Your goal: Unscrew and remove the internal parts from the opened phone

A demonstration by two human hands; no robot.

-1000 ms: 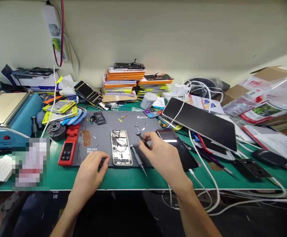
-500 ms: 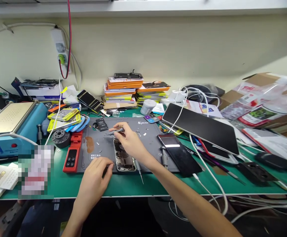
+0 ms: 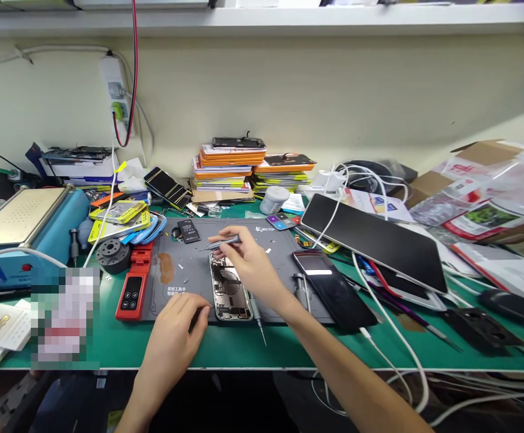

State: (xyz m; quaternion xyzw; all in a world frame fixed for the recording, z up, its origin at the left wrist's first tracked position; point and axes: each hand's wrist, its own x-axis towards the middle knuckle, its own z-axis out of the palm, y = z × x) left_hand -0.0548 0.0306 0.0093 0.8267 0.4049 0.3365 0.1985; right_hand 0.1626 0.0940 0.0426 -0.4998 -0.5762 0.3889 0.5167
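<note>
Right hand (image 3: pixel 250 261) is pinching a slim grey tool (image 3: pixel 226 242), tip pointing left, by the far end of an opened phone (image 3: pixel 228 291) on the mat (image 3: pixel 163 237). Phone runs near-far, leaning left, far-right corner hidden. Left hand (image 3: pixel 175 329) is loosely curled, can't tell if it's gripping anything.

Power strip (image 3: pixel 116 84) on wall (image 3: pixel 289 90); white jar (image 3: pixel 274 201) near orange stack (image 3: pixel 226 159); blue machine (image 3: pixel 52 249) left.

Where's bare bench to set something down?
Green bench in front of the red device, left of the left hand; a smaller patch between right forearm and black phone. Further right, tablet and packaging crowd it.
</note>
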